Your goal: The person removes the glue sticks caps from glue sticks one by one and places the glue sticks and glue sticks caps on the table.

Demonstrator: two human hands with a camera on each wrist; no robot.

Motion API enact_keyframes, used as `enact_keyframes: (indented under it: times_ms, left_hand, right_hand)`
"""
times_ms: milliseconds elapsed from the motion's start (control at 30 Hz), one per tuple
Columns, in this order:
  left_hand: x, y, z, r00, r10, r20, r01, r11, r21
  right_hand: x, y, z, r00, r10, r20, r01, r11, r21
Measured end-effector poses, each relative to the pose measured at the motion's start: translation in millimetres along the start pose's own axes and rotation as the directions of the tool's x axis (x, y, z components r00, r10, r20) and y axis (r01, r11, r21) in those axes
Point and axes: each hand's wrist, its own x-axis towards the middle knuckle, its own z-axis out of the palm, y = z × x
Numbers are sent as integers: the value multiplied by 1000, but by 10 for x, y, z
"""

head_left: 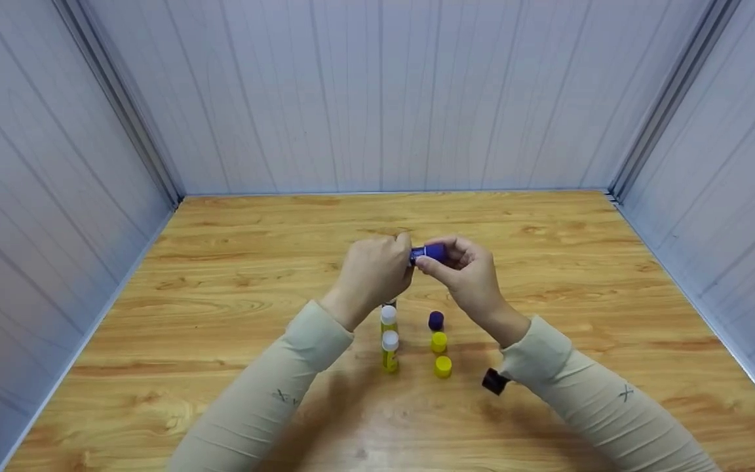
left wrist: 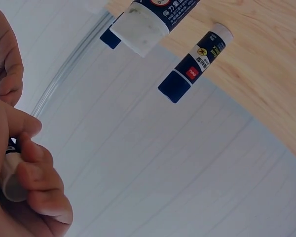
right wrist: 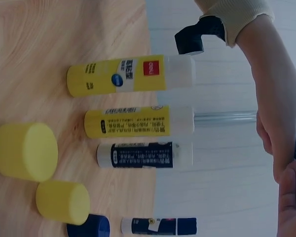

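Note:
Between both hands is a dark blue glue stick (head_left: 419, 254), held well above the table. My left hand (head_left: 374, 270) wraps its fingers around the body, and the white base shows in the left wrist view. My right hand (head_left: 476, 278) pinches the blue cap (head_left: 435, 252) with thumb and fingers; the cap sits on the stick. Below stand two capless yellow glue sticks (right wrist: 116, 75) and a capless dark blue one (right wrist: 143, 155), white tops up. Another blue glue stick (right wrist: 155, 226), capped, stands farther along; my hands hide it in the head view.
Two yellow caps (head_left: 439, 342) and a dark blue cap (head_left: 436, 320) form a line to the right of the sticks on the wooden table (head_left: 233, 314). Pale panel walls (head_left: 377, 98) enclose the table's back and sides. A black device (head_left: 494, 381) juts from the right cuff.

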Motion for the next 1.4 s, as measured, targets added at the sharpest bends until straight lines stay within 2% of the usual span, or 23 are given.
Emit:
enact_keyframes:
  times_ms: [167,267,333,500,667,800,900,1033,1200,1400]
  left_hand:
    - [-4,-24,11,1000,5,22,-5,1000,-7]
    - [-6,-41,31,1000,7,28,-8,1000,21]
    - [-11,-53,46,1000,10,28,-12,999,43]
    - [-33,-85,85,999,27,35,-30,994,102]
    - [-60,-116,139,998,58,7,-58,984,168]
    - [-75,-128,168,996,83,-20,-78,977,201]
    - [-77,-125,173,996,91,-9,-87,976,201]
    - [-75,-110,165,996,83,35,-88,980,177]
    - [-71,-90,158,995,71,70,-80,988,135]
    - [-91,-88,176,995,78,55,-83,990,110]
  right_hand:
    - [7,9,-63,997,-53,55,59,992,-112]
    - [21,27,-123,990,-102,97,121,969,-213]
    - [37,45,-165,979,-154,132,185,943,-275]
    - [60,89,-258,935,-284,214,347,860,-375]
    - [66,116,-318,900,-331,282,428,791,-437]
    - [65,133,-342,885,-338,319,457,759,-463]
    - [55,138,-351,881,-335,334,465,745,-478]
    - [44,142,-351,878,-333,342,470,732,-493]
    - [43,149,-334,876,-339,344,474,735,-485]
    - [33,162,-328,878,-333,345,469,742,-479]
